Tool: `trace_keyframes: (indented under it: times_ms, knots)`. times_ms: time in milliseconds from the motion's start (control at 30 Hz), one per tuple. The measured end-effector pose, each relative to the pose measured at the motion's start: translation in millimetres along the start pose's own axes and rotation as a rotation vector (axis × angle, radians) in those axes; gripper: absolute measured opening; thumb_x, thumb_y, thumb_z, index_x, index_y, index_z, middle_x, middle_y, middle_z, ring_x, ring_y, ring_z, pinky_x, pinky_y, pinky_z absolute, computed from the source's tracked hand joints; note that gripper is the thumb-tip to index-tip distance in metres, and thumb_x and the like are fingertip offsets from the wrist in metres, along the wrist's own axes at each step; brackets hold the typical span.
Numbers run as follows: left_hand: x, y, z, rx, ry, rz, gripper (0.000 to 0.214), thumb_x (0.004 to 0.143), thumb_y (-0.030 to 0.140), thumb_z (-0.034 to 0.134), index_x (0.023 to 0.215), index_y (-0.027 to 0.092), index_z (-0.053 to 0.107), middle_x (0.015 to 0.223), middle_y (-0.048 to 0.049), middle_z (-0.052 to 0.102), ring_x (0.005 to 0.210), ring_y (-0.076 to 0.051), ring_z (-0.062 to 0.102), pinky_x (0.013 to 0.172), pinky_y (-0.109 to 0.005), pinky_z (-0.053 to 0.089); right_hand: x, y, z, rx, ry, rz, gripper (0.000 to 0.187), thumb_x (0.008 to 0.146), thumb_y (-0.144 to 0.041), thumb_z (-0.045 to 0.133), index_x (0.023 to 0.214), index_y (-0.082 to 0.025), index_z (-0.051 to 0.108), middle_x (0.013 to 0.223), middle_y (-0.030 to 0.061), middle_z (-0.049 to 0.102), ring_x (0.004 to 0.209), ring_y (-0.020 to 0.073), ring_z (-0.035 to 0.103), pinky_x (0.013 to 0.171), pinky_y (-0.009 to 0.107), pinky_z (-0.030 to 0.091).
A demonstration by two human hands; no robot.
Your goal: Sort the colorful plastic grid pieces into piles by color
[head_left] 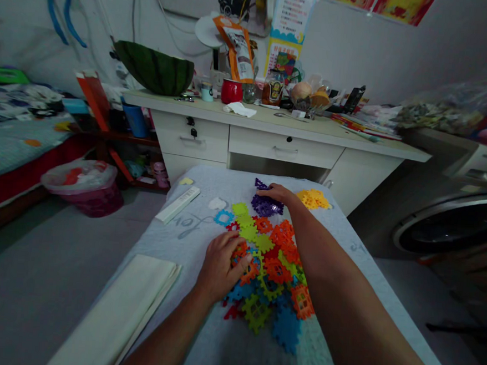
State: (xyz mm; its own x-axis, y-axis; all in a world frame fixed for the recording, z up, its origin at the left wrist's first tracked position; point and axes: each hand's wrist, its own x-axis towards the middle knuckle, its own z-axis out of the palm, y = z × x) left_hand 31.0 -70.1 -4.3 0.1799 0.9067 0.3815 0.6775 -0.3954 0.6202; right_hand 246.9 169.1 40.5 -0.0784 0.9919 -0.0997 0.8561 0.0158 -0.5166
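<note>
A heap of flat, toothed plastic building tiles (273, 262) in orange, green, blue and red lies on the grey cloth-covered table (200, 324). My left hand (221, 261) rests palm down on the heap's left edge, fingers curled over orange and blue tiles. My right hand (278, 194) reaches far forward, fingers down on a small stack of purple tiles (266, 205). A group of yellow tiles (313, 198) lies just right of that hand. A light blue tile (223, 218) and a white one (217, 204) sit apart on the left.
A folded cream cloth (121, 313) lies at the table's near left, a long white box (178, 204) further up. Beyond stands a cluttered white desk (280, 132) with a halved watermelon (155, 70). A lined pink bin (82, 185) stands on the floor at left, a washing machine (453, 225) at right.
</note>
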Motion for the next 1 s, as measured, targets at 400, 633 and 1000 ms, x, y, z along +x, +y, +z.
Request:
trace_keyframes:
  times_ms: [400, 633, 1000]
  knots:
    - [-0.1, -1.6, 2.1, -0.023, 0.027, 0.020, 0.041, 0.089, 0.047, 0.055, 0.121, 0.022, 0.060, 0.131, -0.0115, 0.058, 0.123, -0.028, 0.052, 0.105, -0.050, 0.041, -116.4, -4.1, -30.2, 0.192, -0.071, -0.396, 0.033, 0.069, -0.050, 0.072, 0.081, -0.020, 0.067, 0.083, 0.0003, 0.067, 0.081, 0.0180, 0.060, 0.073, 0.029, 0.047]
    - [-0.5, 1.6, 2.0, -0.043, 0.027, 0.011, 0.054, 0.086, 0.050, 0.057, 0.131, 0.020, 0.051, 0.133, -0.0130, 0.056, 0.126, -0.030, 0.050, 0.106, -0.050, 0.038, -143.1, -14.0, -39.1, 0.536, -0.182, -0.395, 0.032, 0.078, -0.049, 0.064, 0.087, -0.019, 0.064, 0.083, 0.0033, 0.068, 0.079, 0.0179, 0.062, 0.072, 0.031, 0.051]
    - [-0.9, -3.0, 5.0, -0.006, 0.010, 0.002, 0.059, 0.083, 0.051, 0.060, 0.133, 0.020, 0.050, 0.135, -0.0143, 0.054, 0.128, -0.032, 0.048, 0.107, -0.052, 0.036, -20.1, -22.9, 12.0, -0.153, 0.128, -0.043, 0.063, 0.077, -0.048, 0.068, 0.133, -0.023, 0.055, 0.137, 0.0142, 0.053, 0.123, 0.0287, 0.052, 0.100, 0.042, 0.042]
